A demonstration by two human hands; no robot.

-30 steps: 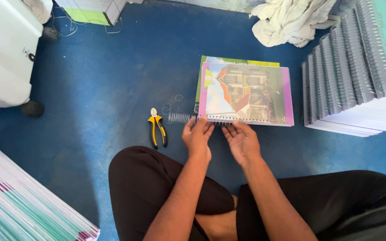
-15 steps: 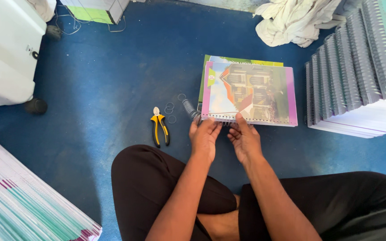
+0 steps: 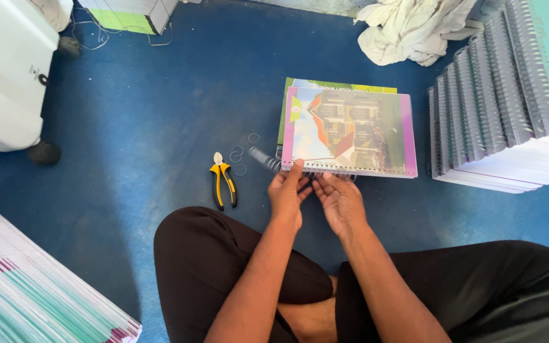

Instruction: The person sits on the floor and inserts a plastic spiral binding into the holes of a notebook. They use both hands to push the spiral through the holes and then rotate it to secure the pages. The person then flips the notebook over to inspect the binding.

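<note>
Pinching the wire spiral (image 3: 263, 159) at the booklet (image 3: 349, 132) edge, both hands (image 3: 316, 194) could skip a hole if it twists.

Booklet (image 3: 351, 133): paper, glossy printed cover, light sheen.
Spiral coil (image 3: 263, 159): thin wire, metallic grey, shiny.
Loose rings (image 3: 243, 154): same wire look.
Pliers (image 3: 223, 181): dull metal jaws, yellow-black plastic grips, smooth.
Floor (image 3: 160, 114): blue, matt, scuffed, rough patches.
Bound stack (image 3: 503, 108): paper, wire-edged.
Cloth heap (image 3: 408, 28): off-white fabric, crumpled, matt.
Trousers (image 3: 223, 267): black cloth, matt.
</note>
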